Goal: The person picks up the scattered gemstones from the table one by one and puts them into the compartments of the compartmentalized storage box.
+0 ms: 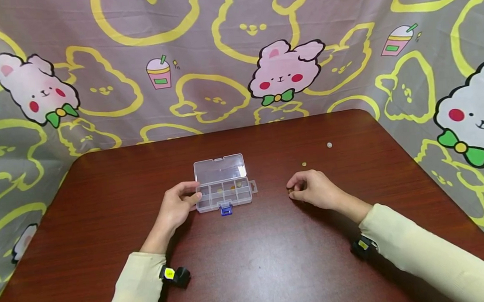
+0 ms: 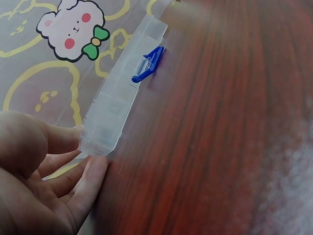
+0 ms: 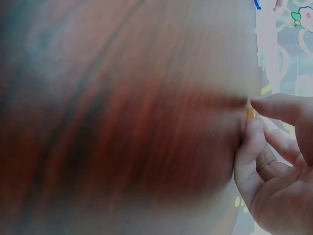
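A clear plastic compartment box [image 1: 224, 194] lies on the table with its lid [image 1: 220, 169] tipped back and a blue latch [image 1: 226, 209] at its front. My left hand [image 1: 176, 205] grips the box's left end between thumb and fingers. Several small yellowish and orange pieces sit in its compartments. To the right of the box, my right hand [image 1: 314, 190] is low over the table. Between its thumb and fingertips it pinches a small orange piece [image 3: 251, 113], mostly hidden by the fingers.
Beyond the right hand, a small yellow-green piece [image 1: 304, 164] and a white bead-like piece [image 1: 329, 145] lie on the dark red-brown table [image 1: 250, 272]. A patterned cloth [image 1: 201, 55] hangs along the table's back and sides.
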{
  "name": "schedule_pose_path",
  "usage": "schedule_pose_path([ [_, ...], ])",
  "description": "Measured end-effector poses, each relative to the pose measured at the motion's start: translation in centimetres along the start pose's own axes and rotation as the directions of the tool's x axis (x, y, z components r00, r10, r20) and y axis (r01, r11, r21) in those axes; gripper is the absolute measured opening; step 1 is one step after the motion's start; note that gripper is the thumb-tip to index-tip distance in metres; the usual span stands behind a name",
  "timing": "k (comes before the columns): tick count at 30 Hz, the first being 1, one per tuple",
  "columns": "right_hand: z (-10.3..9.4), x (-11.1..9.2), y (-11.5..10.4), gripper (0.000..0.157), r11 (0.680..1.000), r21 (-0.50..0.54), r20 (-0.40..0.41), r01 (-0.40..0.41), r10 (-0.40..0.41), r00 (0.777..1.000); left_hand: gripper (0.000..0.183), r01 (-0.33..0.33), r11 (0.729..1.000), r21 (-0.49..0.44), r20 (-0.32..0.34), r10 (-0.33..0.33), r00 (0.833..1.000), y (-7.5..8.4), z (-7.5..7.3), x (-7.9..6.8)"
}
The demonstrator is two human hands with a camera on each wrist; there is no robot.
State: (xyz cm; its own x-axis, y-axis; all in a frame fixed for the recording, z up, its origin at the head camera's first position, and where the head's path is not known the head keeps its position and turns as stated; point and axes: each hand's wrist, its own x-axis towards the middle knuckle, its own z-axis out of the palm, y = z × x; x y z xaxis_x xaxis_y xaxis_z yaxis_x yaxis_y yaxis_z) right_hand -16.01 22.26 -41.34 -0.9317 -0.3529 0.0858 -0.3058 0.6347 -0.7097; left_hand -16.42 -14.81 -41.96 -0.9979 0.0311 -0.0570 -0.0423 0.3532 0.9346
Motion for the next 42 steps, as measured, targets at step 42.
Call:
schedule_pose_path([
  [42,0.14,-0.12,-0.08,0.009,0.999,-0.032,0.004,-0.001,0.001,1.0,0.032,0.004,1.0,-0.029,0.002,-0.004,1.0,0.19,-0.02,-0.2],
])
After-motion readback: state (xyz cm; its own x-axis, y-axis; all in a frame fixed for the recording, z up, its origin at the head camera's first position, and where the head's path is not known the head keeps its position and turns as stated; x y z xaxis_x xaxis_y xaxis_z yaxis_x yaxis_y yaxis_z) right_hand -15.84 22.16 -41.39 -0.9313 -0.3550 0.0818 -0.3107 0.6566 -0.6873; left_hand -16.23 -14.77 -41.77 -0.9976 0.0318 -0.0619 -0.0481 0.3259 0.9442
